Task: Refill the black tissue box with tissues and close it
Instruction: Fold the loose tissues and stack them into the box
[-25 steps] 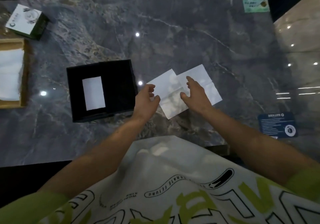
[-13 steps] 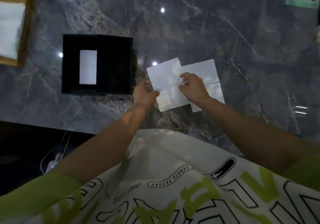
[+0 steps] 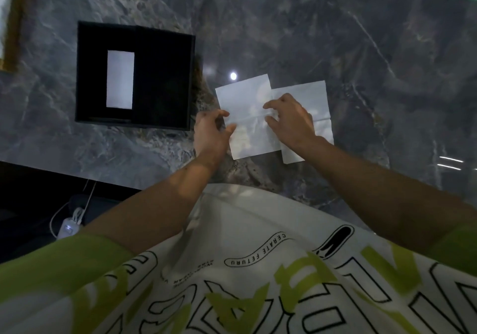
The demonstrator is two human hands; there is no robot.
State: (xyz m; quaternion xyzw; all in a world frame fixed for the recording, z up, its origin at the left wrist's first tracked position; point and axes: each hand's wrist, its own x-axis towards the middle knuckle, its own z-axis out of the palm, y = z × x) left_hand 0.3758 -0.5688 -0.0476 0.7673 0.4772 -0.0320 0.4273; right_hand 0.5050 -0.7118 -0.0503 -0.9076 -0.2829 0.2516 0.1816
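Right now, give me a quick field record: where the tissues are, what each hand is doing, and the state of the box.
surface: dark marble table
tissues: two white sheets, overlapping, flat on the table; left tissue lies over the edge of the right tissue
left hand: thumb and fingers at the left tissue's left edge
right hand: fingertips pressed down where the two sheets overlap
black tissue box: left of the hands, white rectangle showing on it
refill: not yet in the box
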